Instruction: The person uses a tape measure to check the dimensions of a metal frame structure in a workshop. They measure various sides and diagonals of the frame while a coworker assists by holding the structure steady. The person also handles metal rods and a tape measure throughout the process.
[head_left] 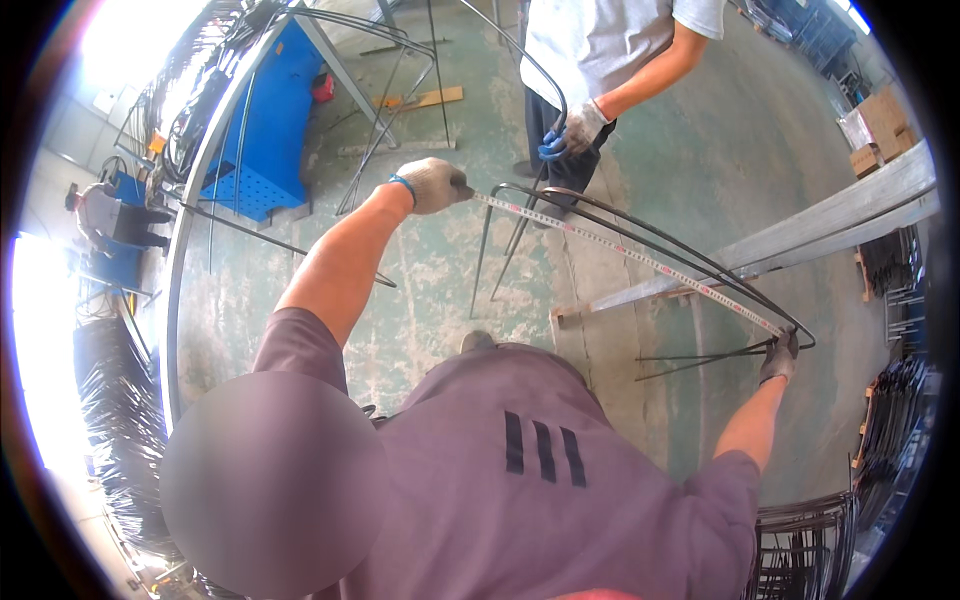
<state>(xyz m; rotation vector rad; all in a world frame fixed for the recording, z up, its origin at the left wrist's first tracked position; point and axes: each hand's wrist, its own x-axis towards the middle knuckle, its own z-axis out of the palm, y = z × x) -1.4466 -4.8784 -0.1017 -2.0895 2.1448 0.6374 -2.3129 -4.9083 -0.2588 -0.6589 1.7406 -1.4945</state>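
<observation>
A white tape measure is stretched taut along a bent black metal rod frame. My left hand, in a pale knit glove with a blue cuff, is closed on the tape's left end, just off the frame's rounded left bend. Out to the right, my right hand, in a greyish glove, closes around the tape's other end at the frame's right corner. It hides the tape's end and part of the rod there. Across from me, a co-worker's gloved hand grips a hooked black rod.
A metal beam slants in from the right. A blue perforated cabinet and a grey frame post stand at left. Bundled rods lie lower right, cardboard boxes upper right. Another person is far left.
</observation>
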